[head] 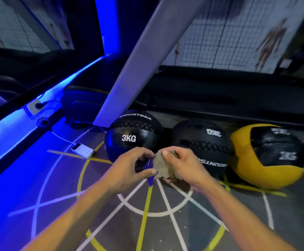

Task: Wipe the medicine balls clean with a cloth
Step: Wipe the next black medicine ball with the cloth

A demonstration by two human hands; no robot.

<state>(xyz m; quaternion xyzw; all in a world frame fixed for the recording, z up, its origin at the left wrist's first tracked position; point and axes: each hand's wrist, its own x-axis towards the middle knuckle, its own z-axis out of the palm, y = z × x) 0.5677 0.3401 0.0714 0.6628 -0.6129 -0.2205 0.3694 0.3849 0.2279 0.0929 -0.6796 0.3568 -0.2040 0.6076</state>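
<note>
A: Head view first. What were the hands doing?

B: Both held a grey cloth (163, 166) between them, above the marked floor (60, 187). The left hand (129, 169) pinched the cloth's left edge between thumb and curled fingers; the right hand (181, 164) gripped its other side, thumb laid on top.

A: And the medicine balls?

B: Three sat in a row on the floor just beyond the hands. The black ball marked 3KG (132, 134) was on the left, at the foot of a slanted grey beam (138, 57). A second black ball (201, 142) sat in the middle, partly behind the right hand. A yellow and black ball (267, 156) was on the right, touching it.

A: Anything else nearby?

B: A white power bank (83, 151) lay on the floor left of the balls, with a cable attached.
</note>
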